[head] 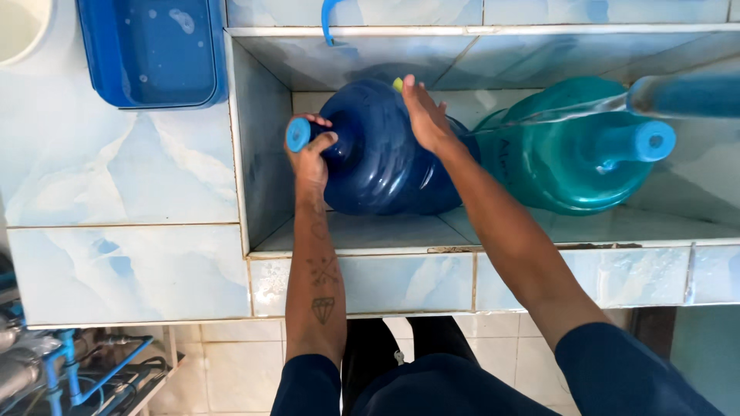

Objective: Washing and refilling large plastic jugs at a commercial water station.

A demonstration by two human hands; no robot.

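Gripping the neck of a dark blue plastic water jug (381,166) lying in a tiled basin (362,231), the left hand (310,154) is curled shut; the right hand (424,115) presses flat, fingers together, on its side; a teal plastic jug (563,162) lies beside.

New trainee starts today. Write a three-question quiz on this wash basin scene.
1. True or false: the left hand grips the neck of the dark blue jug.
2. Where does the right hand rest? A on the teal jug; B on the dark blue jug's body; C on the blue tub.
3. Both jugs lie on their ____ in the tiled basin.

Key: 1 true; 2 B; 3 sides.
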